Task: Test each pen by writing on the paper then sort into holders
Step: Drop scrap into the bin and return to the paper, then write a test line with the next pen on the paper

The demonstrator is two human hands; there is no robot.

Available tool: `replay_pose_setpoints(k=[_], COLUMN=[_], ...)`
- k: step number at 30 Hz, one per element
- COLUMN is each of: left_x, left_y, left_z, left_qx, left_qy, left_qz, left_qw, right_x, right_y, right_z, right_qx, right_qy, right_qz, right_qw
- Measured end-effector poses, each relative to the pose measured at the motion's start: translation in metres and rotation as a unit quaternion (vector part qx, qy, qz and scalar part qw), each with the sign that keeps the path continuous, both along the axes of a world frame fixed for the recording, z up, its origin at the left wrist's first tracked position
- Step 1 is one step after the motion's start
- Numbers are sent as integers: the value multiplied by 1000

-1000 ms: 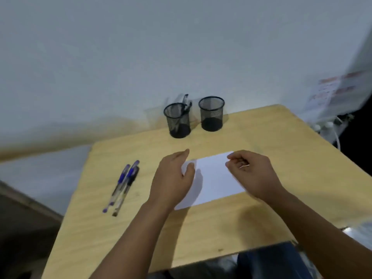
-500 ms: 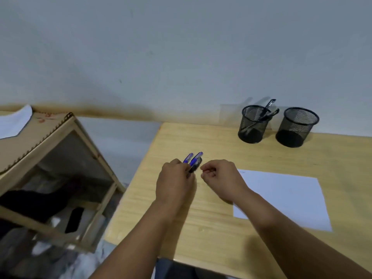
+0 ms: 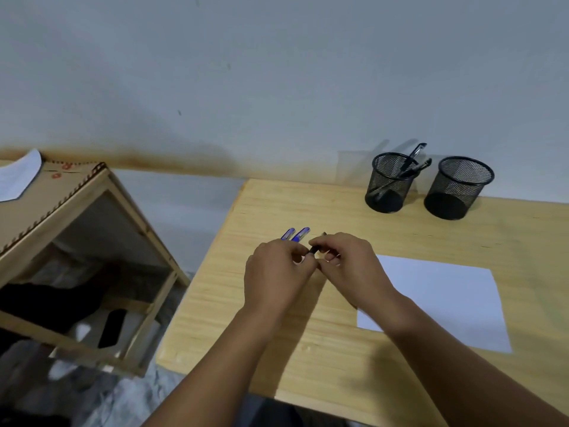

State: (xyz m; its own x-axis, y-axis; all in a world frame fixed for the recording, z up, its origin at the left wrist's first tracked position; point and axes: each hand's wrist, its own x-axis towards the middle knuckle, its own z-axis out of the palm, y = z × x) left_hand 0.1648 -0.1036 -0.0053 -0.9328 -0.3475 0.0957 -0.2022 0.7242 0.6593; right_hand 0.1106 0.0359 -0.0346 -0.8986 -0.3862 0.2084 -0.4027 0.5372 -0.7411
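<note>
Wooden desk (image 3: 385,229): both hands' fingers pinch one dark pen (image 3: 314,249) (two blue pens (image 3: 295,234) lie beside)

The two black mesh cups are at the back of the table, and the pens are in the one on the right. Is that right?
Not quite. In the head view the pens stand in the left mesh cup; the right mesh cup looks empty. Both cups are at the back of the table.
</note>
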Motion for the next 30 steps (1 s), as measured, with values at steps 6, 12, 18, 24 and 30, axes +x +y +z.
replay_pose_setpoints(k=[6, 12, 18, 24, 30], left_x=[3, -3, 0, -2, -5], left_y=[14, 19, 36, 42, 48], left_z=[21, 15, 4, 1, -3], left_qx=[167, 166, 110, 74, 69], left_qy=[-68, -28, 50, 112, 59], left_qz=[-44, -81, -214, -265, -310], left_qw=[983, 982, 969, 955, 946], right_x=[6, 26, 45, 54, 57], right_y=[29, 51, 66, 85, 95], right_z=[5, 14, 32, 31, 27], right_qx=[4, -141, -336, -336, -317], right_qy=[47, -52, -148, -135, -114], right_qz=[-20, -79, -55, -76, -74], right_qw=[999, 985, 929, 929, 939])
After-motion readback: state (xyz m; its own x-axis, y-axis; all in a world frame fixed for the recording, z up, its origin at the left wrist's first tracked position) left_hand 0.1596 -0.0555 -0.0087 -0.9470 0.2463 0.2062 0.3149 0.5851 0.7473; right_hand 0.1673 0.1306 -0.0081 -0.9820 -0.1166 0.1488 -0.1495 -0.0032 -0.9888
